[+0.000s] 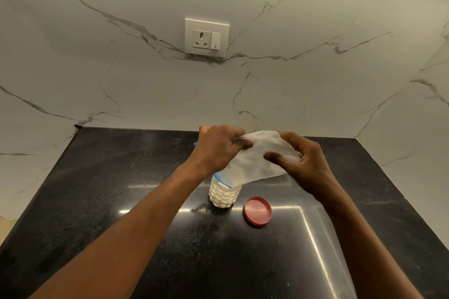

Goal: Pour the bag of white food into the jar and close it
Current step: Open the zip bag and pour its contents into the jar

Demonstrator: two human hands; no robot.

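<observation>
**Bag tipped over the jar, lid off to one side**

Holding the bag (252, 160) up between both hands, the person has its blue-edged mouth pointed down at the open top of the jar (224, 193). The left hand (216, 148) grips the upper left part of the bag, its fingers (239, 144) curled shut on a pinch of the thin plastic. The right hand (303, 160) clasps the bag's far end from the right, thumb across the front and the other fingers wrapped behind, closed on the plastic. The bag looks flat and crumpled, slanting from the raised right end down to the mouth, which rests at or just inside the jar's rim; the exact contact cannot be made out.

The jar is clear, stands upright on the black bench (121, 189) and is packed with small white round pieces of food (222, 198) nearly to the neck. Its red lid (257, 210) lies flat on the bench just to the right of the jar and slightly nearer the person, not touching it.

Both bare forearms reach in from the bottom edge of the view. Behind the bench rises a white marble-veined wall (97, 68) carrying a white socket and switch plate (206, 37), straight above the hands.
</observation>
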